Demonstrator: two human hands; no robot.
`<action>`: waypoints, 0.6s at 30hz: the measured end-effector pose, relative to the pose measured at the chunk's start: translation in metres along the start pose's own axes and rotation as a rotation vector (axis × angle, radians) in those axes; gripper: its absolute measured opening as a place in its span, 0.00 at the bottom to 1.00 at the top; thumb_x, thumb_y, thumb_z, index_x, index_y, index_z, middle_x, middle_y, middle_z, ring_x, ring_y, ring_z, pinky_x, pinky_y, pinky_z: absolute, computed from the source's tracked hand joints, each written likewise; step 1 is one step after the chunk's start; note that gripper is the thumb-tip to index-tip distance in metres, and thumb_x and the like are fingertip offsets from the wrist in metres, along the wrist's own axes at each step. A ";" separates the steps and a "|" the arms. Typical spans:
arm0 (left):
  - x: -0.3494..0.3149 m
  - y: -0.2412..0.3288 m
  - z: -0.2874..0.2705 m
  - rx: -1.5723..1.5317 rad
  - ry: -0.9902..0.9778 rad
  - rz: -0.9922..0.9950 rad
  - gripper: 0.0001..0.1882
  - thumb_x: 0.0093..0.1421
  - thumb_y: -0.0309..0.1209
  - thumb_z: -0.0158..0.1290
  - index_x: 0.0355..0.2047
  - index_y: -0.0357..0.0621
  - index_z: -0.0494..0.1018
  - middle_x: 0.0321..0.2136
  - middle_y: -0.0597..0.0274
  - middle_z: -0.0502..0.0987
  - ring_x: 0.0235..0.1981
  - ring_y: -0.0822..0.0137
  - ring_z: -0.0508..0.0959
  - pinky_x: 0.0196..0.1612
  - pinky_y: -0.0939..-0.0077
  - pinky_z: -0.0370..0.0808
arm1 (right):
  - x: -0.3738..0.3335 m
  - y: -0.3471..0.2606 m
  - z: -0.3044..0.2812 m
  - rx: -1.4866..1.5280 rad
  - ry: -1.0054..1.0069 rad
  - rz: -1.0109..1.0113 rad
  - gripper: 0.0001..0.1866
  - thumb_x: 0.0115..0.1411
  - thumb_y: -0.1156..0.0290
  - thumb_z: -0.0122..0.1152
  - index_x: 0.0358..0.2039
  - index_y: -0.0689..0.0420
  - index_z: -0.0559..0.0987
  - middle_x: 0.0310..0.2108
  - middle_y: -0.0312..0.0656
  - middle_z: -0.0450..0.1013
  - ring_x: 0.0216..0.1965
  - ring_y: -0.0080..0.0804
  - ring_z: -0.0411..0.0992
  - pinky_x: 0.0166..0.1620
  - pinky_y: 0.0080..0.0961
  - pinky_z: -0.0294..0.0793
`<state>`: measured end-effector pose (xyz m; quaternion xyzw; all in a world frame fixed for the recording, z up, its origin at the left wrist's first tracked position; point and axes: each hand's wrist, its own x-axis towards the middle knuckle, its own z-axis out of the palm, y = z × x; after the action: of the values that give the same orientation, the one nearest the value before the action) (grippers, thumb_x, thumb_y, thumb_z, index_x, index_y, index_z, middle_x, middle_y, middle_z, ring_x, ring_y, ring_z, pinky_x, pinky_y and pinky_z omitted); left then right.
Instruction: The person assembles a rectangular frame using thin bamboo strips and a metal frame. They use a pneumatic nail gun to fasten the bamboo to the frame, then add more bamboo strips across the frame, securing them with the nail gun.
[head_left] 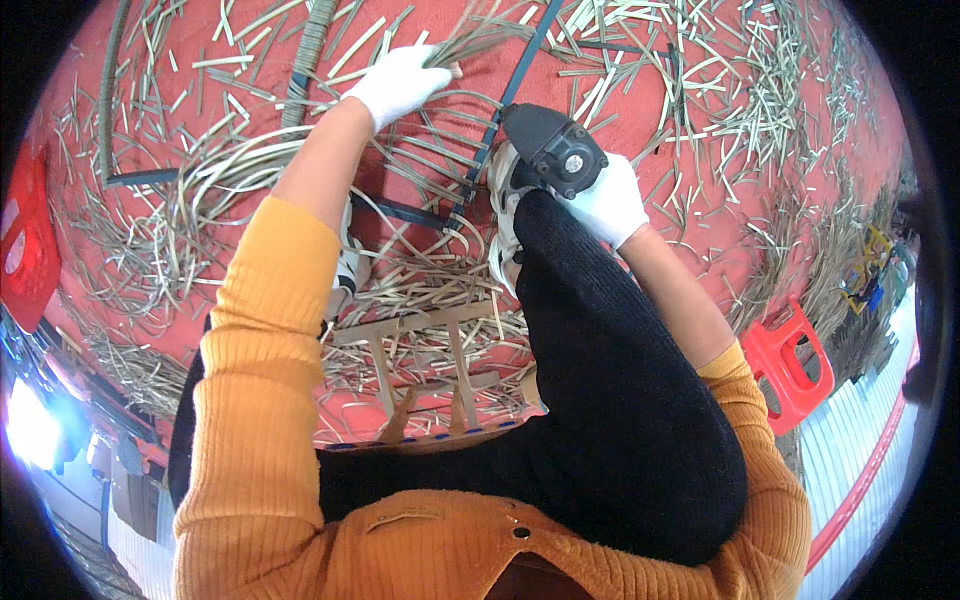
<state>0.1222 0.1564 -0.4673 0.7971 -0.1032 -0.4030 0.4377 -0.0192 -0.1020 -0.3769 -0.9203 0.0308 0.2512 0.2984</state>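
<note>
My left hand (398,88), in a white glove, is closed on a bunch of thin grey-brown wicker strips (480,38) that fan out past its fingertips. In the same kind of glove, my right hand (612,203) grips a black air staple gun (557,150) with a bolted round head. The gun hides most of that hand's fingers and sits beside the long dark bar of a frame (528,58). Several strips (440,135) stretch across the frame between its bars. A long loose bundle of strips (240,165) trails under my left forearm.
Cut strip scraps (720,110) litter the red floor covering (640,85). My shoes (503,220) flank the frame's near corner. Below them lies a wooden slatted piece (420,322). Red plastic stools stand at the right (790,370) and far left (35,240).
</note>
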 end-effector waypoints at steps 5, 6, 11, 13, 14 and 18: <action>-0.017 0.006 -0.033 -0.333 -0.080 -0.058 0.21 0.60 0.34 0.54 0.50 0.34 0.74 0.34 0.63 0.80 0.34 0.76 0.76 0.40 0.80 0.72 | -0.003 -0.004 0.000 0.062 -0.015 0.075 0.13 0.53 0.64 0.67 0.34 0.59 0.82 0.28 0.49 0.80 0.32 0.45 0.81 0.35 0.34 0.78; -0.018 0.007 -0.034 -0.447 -0.093 -0.052 0.20 0.60 0.33 0.54 0.50 0.33 0.74 0.33 0.64 0.80 0.33 0.77 0.75 0.38 0.80 0.72 | -0.003 -0.004 0.000 0.049 -0.019 0.087 0.13 0.52 0.64 0.67 0.34 0.59 0.82 0.27 0.49 0.80 0.32 0.45 0.81 0.35 0.33 0.78; -0.006 0.020 -0.027 -0.471 -0.044 -0.114 0.11 0.59 0.30 0.57 0.40 0.37 0.75 0.31 0.63 0.80 0.23 0.80 0.72 0.24 0.87 0.69 | -0.001 -0.002 -0.003 0.101 -0.019 0.067 0.14 0.53 0.61 0.66 0.33 0.58 0.82 0.28 0.50 0.79 0.33 0.49 0.80 0.35 0.36 0.78; 0.003 0.027 -0.020 -0.632 -0.047 -0.138 0.13 0.62 0.33 0.57 0.42 0.37 0.73 0.32 0.62 0.80 0.22 0.81 0.70 0.22 0.87 0.67 | -0.001 0.000 -0.005 0.083 -0.036 0.066 0.17 0.54 0.56 0.64 0.33 0.56 0.82 0.29 0.53 0.79 0.36 0.54 0.78 0.38 0.41 0.77; 0.006 0.029 -0.017 -0.717 -0.054 -0.142 0.13 0.63 0.34 0.57 0.43 0.37 0.72 0.33 0.61 0.80 0.21 0.81 0.69 0.22 0.87 0.67 | -0.001 0.002 -0.005 0.101 -0.024 0.071 0.17 0.54 0.55 0.64 0.33 0.56 0.82 0.30 0.53 0.79 0.36 0.54 0.78 0.38 0.41 0.77; 0.019 0.038 0.002 -0.604 -0.026 -0.219 0.13 0.63 0.31 0.58 0.42 0.36 0.73 0.30 0.64 0.78 0.23 0.82 0.71 0.20 0.90 0.66 | -0.002 0.009 -0.007 0.112 -0.018 0.118 0.17 0.53 0.55 0.64 0.33 0.56 0.82 0.30 0.53 0.79 0.36 0.54 0.78 0.39 0.40 0.77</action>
<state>0.1402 0.1225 -0.4487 0.6323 0.1017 -0.4703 0.6072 -0.0194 -0.1132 -0.3762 -0.8964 0.0963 0.2744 0.3346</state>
